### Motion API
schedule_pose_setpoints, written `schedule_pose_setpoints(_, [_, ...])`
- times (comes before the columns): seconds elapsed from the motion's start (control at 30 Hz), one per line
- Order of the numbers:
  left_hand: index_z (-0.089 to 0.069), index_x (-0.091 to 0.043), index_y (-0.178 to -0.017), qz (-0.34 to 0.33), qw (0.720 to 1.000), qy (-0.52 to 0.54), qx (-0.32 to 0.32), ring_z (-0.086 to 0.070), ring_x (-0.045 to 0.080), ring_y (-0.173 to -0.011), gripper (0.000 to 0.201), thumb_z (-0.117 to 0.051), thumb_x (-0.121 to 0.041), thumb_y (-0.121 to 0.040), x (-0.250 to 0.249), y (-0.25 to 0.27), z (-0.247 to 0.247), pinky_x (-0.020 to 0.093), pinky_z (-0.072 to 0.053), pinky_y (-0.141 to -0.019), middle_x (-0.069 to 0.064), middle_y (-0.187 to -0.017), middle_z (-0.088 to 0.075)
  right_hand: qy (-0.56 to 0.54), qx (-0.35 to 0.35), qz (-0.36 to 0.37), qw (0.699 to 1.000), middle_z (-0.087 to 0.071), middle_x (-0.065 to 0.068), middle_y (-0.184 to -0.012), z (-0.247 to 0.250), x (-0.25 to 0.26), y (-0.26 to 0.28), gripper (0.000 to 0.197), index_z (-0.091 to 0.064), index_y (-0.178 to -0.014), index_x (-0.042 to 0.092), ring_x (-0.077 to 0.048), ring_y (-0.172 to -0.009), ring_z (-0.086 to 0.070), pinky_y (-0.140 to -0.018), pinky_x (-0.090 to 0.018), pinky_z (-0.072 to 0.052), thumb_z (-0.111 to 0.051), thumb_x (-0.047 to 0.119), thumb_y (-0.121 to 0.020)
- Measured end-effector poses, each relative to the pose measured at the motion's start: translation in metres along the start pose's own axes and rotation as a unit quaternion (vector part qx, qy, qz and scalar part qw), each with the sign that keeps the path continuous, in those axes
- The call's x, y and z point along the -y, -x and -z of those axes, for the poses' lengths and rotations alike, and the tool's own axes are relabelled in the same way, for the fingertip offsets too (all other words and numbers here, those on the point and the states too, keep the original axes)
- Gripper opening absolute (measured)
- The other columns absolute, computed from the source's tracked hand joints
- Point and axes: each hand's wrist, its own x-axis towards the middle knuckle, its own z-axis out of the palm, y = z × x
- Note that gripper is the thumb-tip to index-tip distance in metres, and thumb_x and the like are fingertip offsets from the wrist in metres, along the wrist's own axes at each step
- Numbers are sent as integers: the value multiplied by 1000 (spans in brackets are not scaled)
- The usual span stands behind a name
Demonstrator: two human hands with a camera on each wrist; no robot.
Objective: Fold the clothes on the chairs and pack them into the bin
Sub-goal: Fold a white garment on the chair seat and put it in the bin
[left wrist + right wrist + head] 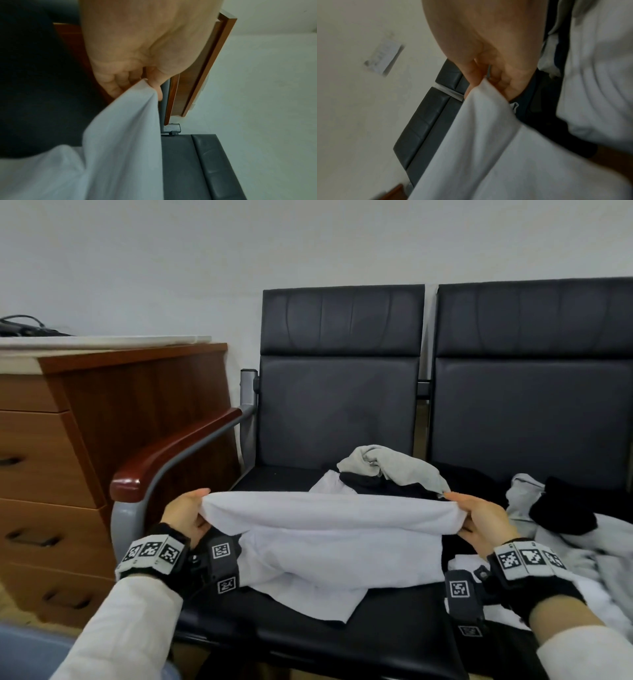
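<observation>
The person is partway through folding a white shirt that lies on the seat of the left chair, its lower part spread on the cushion and one edge lifted level across the front. The left hand pinches one end of that raised edge between thumb and curled fingers, and the right hand pinches the other end the same way, so the cloth hangs taut between them. To fold it well, both hands would likely need to travel together and at the same height, laying the lifted edge squarely onto the part below, then smoothing out the sag in the middle before letting go. Behind the shirt sits a heap of grey cloth over a black garment, close enough to catch the far edge. More grey and black clothes are piled on the right chair, touching the right wrist area. A wooden armrest crowds the left side, with a chest of drawers beyond it. The bin cannot be clearly made out.
</observation>
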Motion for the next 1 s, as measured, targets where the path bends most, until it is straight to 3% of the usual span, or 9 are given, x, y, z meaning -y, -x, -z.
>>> schedule_pose_setpoints(0.13, [-62, -10, -112, -15, 998, -66, 17, -56, 20, -78, 32, -39, -1, -92, 3, 3, -2, 30, -46, -73, 7, -88, -61, 150, 3, 57, 987, -67, -7, -109, 6, -8, -5, 30, -75, -85, 26, -26, -109, -60, -87, -39, -52, -57, 2, -85])
schedule_pose_setpoints(0.2, [-66, -7, -112, -57, 990, -128, -15, -58, 25, -89, 29, -47, -2, -92, 8, 0, 0, 32, -48, -81, 10, -99, -63, 291, -5, 108, 951, -70, -4, -107, 10, -13, -3, 31, -76, -82, 34, -24, -109, -61, -96, -39, -49, -63, 6, -82])
schedule_pose_setpoints(0.3, [-71, -9, -109, -131, 950, -274, -70, -59, 31, -108, 25, -60, -8, -87, 11, 5, 7, 36, -44, -101, 14, -116, -66, 406, -39, 155, 900, -71, -5, -107, 12, -14, 9, 26, -75, -101, 17, -24, -103, -61, -92, -32, -47, -62, 4, -84])
schedule_pose_setpoints(0.4, [-70, -10, -113, -191, 914, -347, -90, -55, 33, -116, 28, -60, -5, -87, 8, 19, 9, 34, -39, -104, 15, -121, -64, 441, -67, 191, 874, -73, -9, -98, 10, -14, 18, 24, -77, -95, 14, -29, -95, -63, -83, -33, -48, -61, 1, -83])
schedule_pose_setpoints(0.57, [-65, -13, -120, -183, 947, -259, -55, -53, 28, -118, 40, -57, 5, -86, 0, 35, 10, 34, -39, -106, 12, -128, -59, 445, -56, 188, 874, -72, -18, -98, 9, -13, 27, 19, -75, -90, 4, -37, -95, -63, -84, -40, -50, -58, -1, -83])
schedule_pose_setpoints(0.63, [-63, -13, -122, -135, 972, -189, -26, -57, 33, -109, 45, -54, 11, -85, -1, 39, 9, 31, -47, -98, 14, -122, -60, 437, -52, 193, 877, -70, -22, -97, 9, -11, 30, 18, -74, -88, 1, -39, -95, -62, -84, -41, -49, -57, -2, -84])
schedule_pose_setpoints(0.67, [-62, -14, -122, -111, 980, -166, -12, -61, 33, -92, 47, -52, 13, -85, 0, 39, 8, 25, -55, -81, 15, -114, -63, 427, -52, 192, 882, -69, -23, -98, 8, -11, 30, 18, -74, -88, 0, -40, -96, -62, -85, -42, -49, -56, -2, -85])
schedule_pose_setpoints(0.73, [-63, -15, -118, -70, 986, -151, -8, -51, 23, -62, 47, -48, 14, -85, 8, 33, 9, 17, -46, -44, 11, -89, -65, 413, -49, 185, 890, -68, -24, -101, 7, -12, 28, 19, -73, -92, -2, -41, -99, -61, -88, -42, -48, -55, -1, -85])
schedule_pose_setpoints(1.0, [-56, 5, -98, 46, 974, -222, -28, -52, 28, -65, 11, -55, 2, -88, 48, 13, 16, 27, -47, -46, 17, -76, -52, 416, -29, 145, 897, -70, -11, -111, 11, -23, 13, 28, -72, -108, 14, -30, -106, -60, -89, -31, -45, -56, 5, -87])
